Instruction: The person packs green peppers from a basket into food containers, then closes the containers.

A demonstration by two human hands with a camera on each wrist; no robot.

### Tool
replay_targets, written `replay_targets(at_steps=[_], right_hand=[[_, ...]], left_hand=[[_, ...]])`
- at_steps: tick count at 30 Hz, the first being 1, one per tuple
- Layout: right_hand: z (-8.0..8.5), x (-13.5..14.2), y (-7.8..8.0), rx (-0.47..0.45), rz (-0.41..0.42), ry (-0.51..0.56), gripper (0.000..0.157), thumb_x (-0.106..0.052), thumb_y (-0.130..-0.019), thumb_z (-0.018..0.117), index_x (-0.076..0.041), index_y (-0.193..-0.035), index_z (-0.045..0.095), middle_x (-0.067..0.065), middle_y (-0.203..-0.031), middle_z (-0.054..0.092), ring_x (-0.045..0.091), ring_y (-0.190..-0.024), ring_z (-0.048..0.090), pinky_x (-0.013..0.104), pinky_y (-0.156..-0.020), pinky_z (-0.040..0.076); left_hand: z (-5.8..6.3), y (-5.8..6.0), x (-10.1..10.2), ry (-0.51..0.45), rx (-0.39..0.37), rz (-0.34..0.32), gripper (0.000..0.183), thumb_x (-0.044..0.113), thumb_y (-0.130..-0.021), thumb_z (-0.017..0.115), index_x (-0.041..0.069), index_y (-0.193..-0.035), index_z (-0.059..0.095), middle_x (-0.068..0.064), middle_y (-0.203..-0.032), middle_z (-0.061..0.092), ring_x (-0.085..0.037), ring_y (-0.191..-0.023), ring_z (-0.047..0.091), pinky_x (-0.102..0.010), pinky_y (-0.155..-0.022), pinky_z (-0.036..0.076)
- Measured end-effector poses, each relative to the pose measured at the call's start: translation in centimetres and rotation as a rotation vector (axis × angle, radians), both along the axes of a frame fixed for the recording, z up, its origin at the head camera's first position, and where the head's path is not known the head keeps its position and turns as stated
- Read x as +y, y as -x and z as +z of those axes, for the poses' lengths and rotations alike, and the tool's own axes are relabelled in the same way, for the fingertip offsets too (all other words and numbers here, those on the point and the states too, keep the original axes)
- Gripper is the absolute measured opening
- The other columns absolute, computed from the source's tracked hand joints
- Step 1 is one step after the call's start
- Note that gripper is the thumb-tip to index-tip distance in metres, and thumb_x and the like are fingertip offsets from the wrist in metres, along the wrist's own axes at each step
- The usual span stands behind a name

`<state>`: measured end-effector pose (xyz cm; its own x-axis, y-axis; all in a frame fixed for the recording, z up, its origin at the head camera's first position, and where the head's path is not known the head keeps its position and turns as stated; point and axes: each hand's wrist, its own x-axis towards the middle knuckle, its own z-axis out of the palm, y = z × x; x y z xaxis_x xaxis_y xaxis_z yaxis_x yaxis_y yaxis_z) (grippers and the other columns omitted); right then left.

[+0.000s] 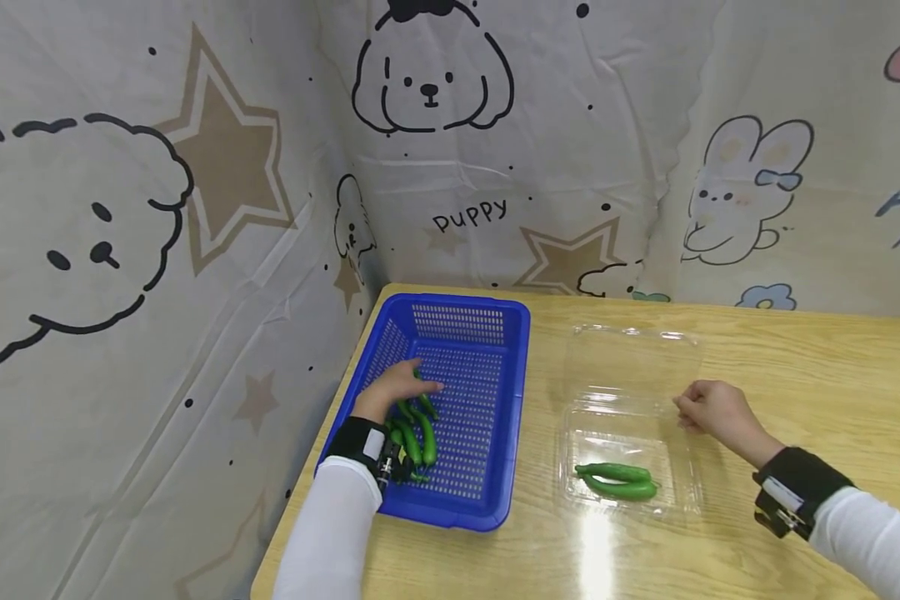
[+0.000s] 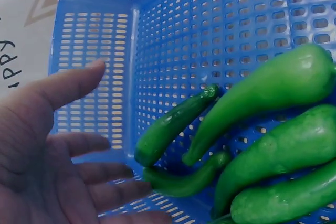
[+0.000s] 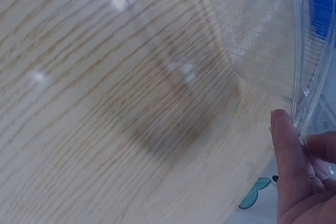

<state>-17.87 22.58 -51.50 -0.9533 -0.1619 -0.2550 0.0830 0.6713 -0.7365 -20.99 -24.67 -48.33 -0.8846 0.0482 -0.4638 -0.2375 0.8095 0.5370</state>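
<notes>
My left hand (image 1: 397,387) reaches into a blue slotted basket (image 1: 520,400), its thumb and fingers spread. Beside the fingertips lie several green peppers (image 1: 429,442). A shorter dark green pepper (image 2: 176,124) and a larger pale green one (image 2: 262,93) show in the left wrist view; nothing is in the palm. To the right stands a clear plastic clamshell box (image 1: 622,437) with its lid (image 1: 630,358) laid back. Two long green peppers (image 1: 618,485) rest side by side in its base. My right hand (image 1: 716,412) pinches the box's right edge near the hinge between thumb and finger.
Both containers sit on a light wood-grain table (image 1: 795,358). A pale cloth printed with cartoon animals (image 1: 435,183) hangs behind the table and along its left side. The basket stands close to the table's left edge.
</notes>
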Motion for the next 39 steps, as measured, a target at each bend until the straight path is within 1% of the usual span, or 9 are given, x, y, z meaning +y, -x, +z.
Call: replay_targets(at_steps=[3,7,14,17,18,21,26,32,39], right_hand=[[-0.1,0.0,-0.1,-0.001,-0.001,0.000,0.023,-0.009,-0.093,0.052,0.012,-0.090,0.060,0.006,-0.071,0.066,0.017,-0.065,0.066,0.032,-0.059,0.057],[-0.1,0.1,-0.2,-0.003,-0.003,-0.003,0.023,-0.009,-0.093,0.052,0.011,-0.089,0.061,0.006,-0.071,0.066,0.018,-0.065,0.066,0.032,-0.059,0.057],[0.3,0.2,-0.1,0.020,0.011,-0.002,0.023,-0.009,-0.094,0.052,0.013,-0.091,0.059,0.013,-0.076,0.066,0.020,-0.067,0.067,0.031,-0.058,0.056],[0.3,0.1,-0.1,0.031,0.014,0.000,0.022,-0.008,-0.093,0.052,0.014,-0.091,0.058,0.016,-0.078,0.066,0.018,-0.066,0.066,0.031,-0.058,0.056],[0.3,0.1,-0.1,0.033,0.015,-0.001,0.022,-0.007,-0.093,0.052,0.014,-0.091,0.059,0.017,-0.078,0.066,0.018,-0.066,0.066,0.031,-0.058,0.056],[0.2,-0.1,-0.3,0.025,0.006,-0.009,0.021,-0.007,-0.093,0.053,0.013,-0.091,0.059,0.017,-0.080,0.066,0.016,-0.066,0.065,0.030,-0.059,0.056],[0.2,-0.2,-0.5,0.019,0.005,-0.009,0.021,-0.007,-0.093,0.053,0.013,-0.090,0.060,0.015,-0.079,0.066,0.015,-0.067,0.065,0.030,-0.058,0.056],[-0.1,0.0,-0.6,0.046,0.014,-0.012,0.022,-0.007,-0.093,0.053,0.013,-0.090,0.061,0.013,-0.076,0.066,0.017,-0.066,0.065,0.030,-0.056,0.056],[-0.3,0.0,-0.5,0.060,0.015,-0.009,0.020,-0.007,-0.093,0.053,0.010,-0.087,0.061,0.013,-0.077,0.066,0.017,-0.066,0.065,0.027,-0.055,0.055]], left_hand=[[-0.4,0.1,-0.1,-0.001,-0.016,0.034,0.084,0.035,-0.086,0.066,-0.005,-0.146,0.023,-0.026,-0.149,0.029,-0.042,-0.137,0.028,-0.054,-0.111,0.024],[-1.0,0.3,0.0,0.035,0.015,0.083,0.087,0.034,-0.085,0.067,-0.008,-0.145,0.020,-0.029,-0.148,0.029,-0.044,-0.135,0.029,-0.054,-0.110,0.025],[-2.0,1.0,0.5,0.227,0.094,0.162,0.060,0.028,-0.081,0.069,-0.006,-0.126,0.051,-0.024,-0.119,0.059,-0.036,-0.105,0.058,-0.050,-0.091,0.046],[-2.8,1.7,0.6,0.246,0.104,0.187,0.055,0.023,-0.076,0.073,-0.006,-0.119,0.057,-0.023,-0.112,0.062,-0.033,-0.096,0.060,-0.048,-0.083,0.049],[-3.3,2.1,0.6,0.255,0.123,0.188,0.053,0.023,-0.072,0.074,-0.007,-0.113,0.059,-0.022,-0.105,0.063,-0.032,-0.089,0.060,-0.045,-0.076,0.050],[-4.0,2.7,0.8,0.261,0.092,0.206,0.058,0.021,-0.069,0.078,-0.009,-0.113,0.057,-0.024,-0.103,0.062,-0.033,-0.090,0.058,-0.043,-0.077,0.050],[-3.3,2.5,1.4,0.308,0.035,0.208,0.064,0.021,-0.069,0.080,-0.011,-0.119,0.055,-0.027,-0.114,0.059,-0.036,-0.106,0.056,-0.046,-0.093,0.046],[-2.6,2.0,2.2,0.348,0.039,0.154,0.056,0.021,-0.071,0.078,-0.008,-0.115,0.059,-0.025,-0.116,0.060,-0.036,-0.108,0.056,-0.045,-0.091,0.047],[-2.2,2.2,2.8,0.322,-0.008,0.119,0.046,0.021,-0.074,0.071,-0.006,-0.110,0.059,-0.021,-0.109,0.060,-0.030,-0.096,0.055,-0.041,-0.084,0.049]])
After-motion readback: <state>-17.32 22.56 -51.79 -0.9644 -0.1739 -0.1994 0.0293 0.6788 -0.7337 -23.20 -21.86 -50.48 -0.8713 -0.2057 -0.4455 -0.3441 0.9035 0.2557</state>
